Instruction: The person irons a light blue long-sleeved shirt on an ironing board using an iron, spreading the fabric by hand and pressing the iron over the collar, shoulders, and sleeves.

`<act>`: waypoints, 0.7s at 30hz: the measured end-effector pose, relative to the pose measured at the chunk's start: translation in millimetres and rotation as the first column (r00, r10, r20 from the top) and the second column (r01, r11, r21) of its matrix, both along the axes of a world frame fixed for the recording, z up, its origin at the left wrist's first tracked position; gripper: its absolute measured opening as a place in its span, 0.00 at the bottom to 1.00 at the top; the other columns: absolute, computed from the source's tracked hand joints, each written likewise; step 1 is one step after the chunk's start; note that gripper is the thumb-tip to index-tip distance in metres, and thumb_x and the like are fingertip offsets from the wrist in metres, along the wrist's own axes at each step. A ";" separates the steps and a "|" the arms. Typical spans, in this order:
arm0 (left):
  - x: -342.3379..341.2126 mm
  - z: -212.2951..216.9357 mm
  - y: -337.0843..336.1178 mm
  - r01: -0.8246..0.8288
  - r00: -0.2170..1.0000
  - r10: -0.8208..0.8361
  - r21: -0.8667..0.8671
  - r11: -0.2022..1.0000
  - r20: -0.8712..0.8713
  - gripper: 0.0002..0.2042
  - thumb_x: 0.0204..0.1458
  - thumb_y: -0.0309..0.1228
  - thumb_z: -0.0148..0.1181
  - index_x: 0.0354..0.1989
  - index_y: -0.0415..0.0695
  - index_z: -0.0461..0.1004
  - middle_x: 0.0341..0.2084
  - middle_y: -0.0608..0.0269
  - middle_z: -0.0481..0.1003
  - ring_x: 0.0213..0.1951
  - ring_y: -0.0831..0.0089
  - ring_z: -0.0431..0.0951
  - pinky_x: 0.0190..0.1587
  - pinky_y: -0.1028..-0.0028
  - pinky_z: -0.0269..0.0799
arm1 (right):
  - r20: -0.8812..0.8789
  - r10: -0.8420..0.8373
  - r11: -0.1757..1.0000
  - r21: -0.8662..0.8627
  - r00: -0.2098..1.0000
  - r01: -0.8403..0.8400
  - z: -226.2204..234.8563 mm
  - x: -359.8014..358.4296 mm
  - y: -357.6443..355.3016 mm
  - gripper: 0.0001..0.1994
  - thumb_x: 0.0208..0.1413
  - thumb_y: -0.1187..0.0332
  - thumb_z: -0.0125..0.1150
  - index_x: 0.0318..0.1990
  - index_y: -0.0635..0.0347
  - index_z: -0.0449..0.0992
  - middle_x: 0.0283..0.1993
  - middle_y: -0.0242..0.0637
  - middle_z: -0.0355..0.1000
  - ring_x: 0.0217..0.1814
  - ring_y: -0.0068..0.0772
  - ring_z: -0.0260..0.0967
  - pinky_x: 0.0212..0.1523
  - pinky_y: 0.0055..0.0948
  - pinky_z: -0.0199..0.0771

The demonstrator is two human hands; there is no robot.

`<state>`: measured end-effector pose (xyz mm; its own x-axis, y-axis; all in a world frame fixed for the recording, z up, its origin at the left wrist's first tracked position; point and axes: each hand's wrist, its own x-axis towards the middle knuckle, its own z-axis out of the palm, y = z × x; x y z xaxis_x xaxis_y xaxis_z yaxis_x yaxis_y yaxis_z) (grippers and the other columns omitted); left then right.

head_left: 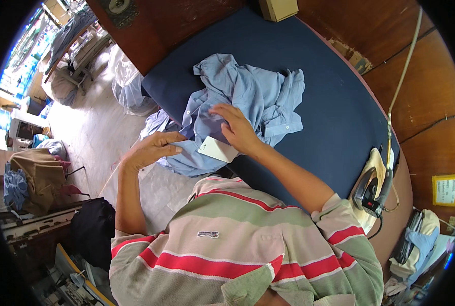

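Observation:
A crumpled light-blue shirt (253, 94) lies on the dark-blue padded board, and its lower part hangs over the near-left edge. At that hanging part, my left hand (153, 149) has thumb and fingers closed on the shirt's cloth. My right hand (236, 131) is open over the middle of the shirt, fingers stretched to the left, and nothing shows in its grasp. Just below the right hand, a blank-looking white tag (217, 150) hangs by a thin string against the shirt. A buttoned cuff spreads out at the shirt's right side.
The dark-blue padded board (334, 122) reaches toward wooden panels. On its right stands an iron (370, 194) on a pale cloth, with a hose rising from it. A small box (278, 9) sits at the far edge. White plastic bags (130, 84) rest on the floor at left.

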<state>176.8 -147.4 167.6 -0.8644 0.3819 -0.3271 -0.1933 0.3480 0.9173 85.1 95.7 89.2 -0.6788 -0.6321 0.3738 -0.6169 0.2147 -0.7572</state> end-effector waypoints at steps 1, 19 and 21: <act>1.4 4.4 1.4 0.023 1.000 -0.023 0.048 0.999 -0.002 0.15 0.51 0.33 0.57 0.44 0.36 0.74 0.40 0.61 0.75 0.41 0.77 0.71 0.47 0.76 0.64 | -0.040 0.001 1.000 -0.021 0.999 -0.002 5.2 -8.0 -11.8 0.22 0.44 0.74 0.52 0.52 0.55 0.69 0.58 0.43 0.62 0.62 0.45 0.55 0.61 0.36 0.54; -12.5 26.8 -36.0 0.048 0.996 0.030 0.779 0.626 -0.085 0.10 0.41 0.36 0.65 0.21 0.42 0.75 0.42 0.32 0.72 0.44 0.47 0.75 0.48 0.57 0.71 | 0.349 0.529 0.845 -0.136 0.773 -0.517 79.0 -30.9 -28.5 0.16 0.52 0.67 0.51 0.48 0.60 0.71 0.54 0.39 0.67 0.60 0.34 0.60 0.61 0.32 0.54; -22.6 30.9 -32.7 0.090 0.994 -0.011 0.759 0.645 -0.108 0.11 0.40 0.36 0.66 0.20 0.42 0.74 0.42 0.31 0.71 0.44 0.47 0.75 0.48 0.60 0.71 | 0.349 0.572 0.806 -0.075 0.742 -0.586 79.3 -28.7 -30.7 0.15 0.52 0.67 0.52 0.47 0.60 0.72 0.54 0.38 0.67 0.60 0.33 0.60 0.60 0.32 0.55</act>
<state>154.2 -180.1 198.5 -0.8451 0.5058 0.1730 -0.1049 -0.4743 0.8741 56.4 65.0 168.5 -0.2544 -0.9538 0.1595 -0.3378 -0.0669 -0.9388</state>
